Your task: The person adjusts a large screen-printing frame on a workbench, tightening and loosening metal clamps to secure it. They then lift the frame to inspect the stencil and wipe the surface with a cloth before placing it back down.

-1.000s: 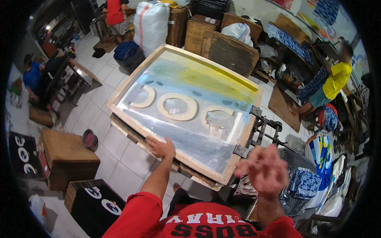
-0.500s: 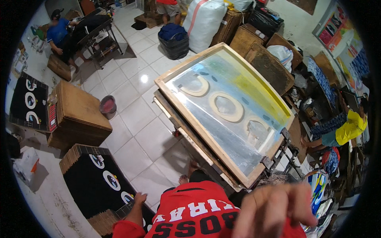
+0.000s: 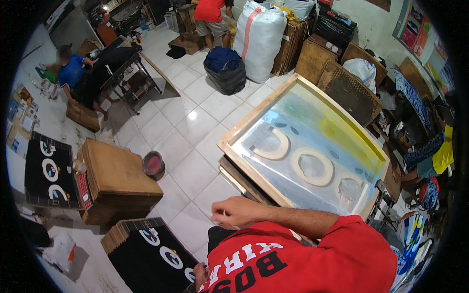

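Note:
My left hand (image 3: pixel 199 272) is at the edge of a black panel (image 3: pixel 139 261) printed with white rings, its fingers curled on the edge and partly hidden by my red shirt. My right hand (image 3: pixel 229 213) reaches across my body over the floor tiles, loosely curved with fingers apart and apparently empty. To its upper right, a wood-framed printing screen (image 3: pixel 276 195) with ring-shaped openings lies on a stand, a metal hinge (image 3: pixel 380 185) at its right end.
Cardboard stacks (image 3: pixel 119 166), a dark bucket (image 3: pixel 153 163) and more printed panels (image 3: pixel 51 171) are on the left. A white sack (image 3: pixel 256 44) and bagged cloth (image 3: pixel 224 73) stand behind. Co-workers in blue (image 3: pixel 78 73), red (image 3: pixel 207 12) and yellow (image 3: pixel 442 151) are around the room.
My view has turned left, putting the screen further right. My left hand has left the screen's frame for the black panel; my right hand has swung from the right across my body.

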Motion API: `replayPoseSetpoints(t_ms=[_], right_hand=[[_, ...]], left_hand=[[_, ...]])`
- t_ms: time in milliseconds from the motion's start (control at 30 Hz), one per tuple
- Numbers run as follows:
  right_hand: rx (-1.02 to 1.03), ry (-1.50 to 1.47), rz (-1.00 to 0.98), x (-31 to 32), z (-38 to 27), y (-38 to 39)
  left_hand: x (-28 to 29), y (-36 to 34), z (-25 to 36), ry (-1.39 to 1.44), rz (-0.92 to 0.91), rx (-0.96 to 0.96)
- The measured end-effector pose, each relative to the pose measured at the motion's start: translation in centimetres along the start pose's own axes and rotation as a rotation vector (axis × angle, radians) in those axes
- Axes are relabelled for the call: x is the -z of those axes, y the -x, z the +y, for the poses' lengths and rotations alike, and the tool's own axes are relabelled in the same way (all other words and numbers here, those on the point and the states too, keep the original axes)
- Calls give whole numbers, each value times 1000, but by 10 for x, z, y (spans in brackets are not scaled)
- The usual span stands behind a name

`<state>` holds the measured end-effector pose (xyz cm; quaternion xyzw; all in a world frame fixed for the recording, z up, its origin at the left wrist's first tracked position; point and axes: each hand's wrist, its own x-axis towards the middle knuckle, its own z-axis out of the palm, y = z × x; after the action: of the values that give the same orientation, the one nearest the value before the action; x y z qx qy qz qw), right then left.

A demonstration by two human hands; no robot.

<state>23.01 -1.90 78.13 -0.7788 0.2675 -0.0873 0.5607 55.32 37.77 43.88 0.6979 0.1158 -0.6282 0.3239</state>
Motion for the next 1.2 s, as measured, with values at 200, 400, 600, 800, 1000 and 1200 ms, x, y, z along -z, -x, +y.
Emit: replayPoseSetpoints(t_ms=[200, 400, 600, 800, 1000, 1200], right_hand=[[107, 523, -66, 49, 3, -119], [-321, 637, 145, 75, 41, -184], [-552, 295, 356, 98, 46, -210], [-660, 318, 397, 144, 70, -253], [-634, 351, 519, 215, 84, -318], [-597, 428, 913, 289, 95, -337]], left_hand=[[-49, -16, 161, -408, 189, -315], [29, -72, 348, -604, 115, -319], [57, -124, 588, -405, 322, -294], [-45, -198, 764, -591, 239, -548], [-183, -217, 842, -629, -118, -809], [-208, -259, 871, -687, 35, -379]])
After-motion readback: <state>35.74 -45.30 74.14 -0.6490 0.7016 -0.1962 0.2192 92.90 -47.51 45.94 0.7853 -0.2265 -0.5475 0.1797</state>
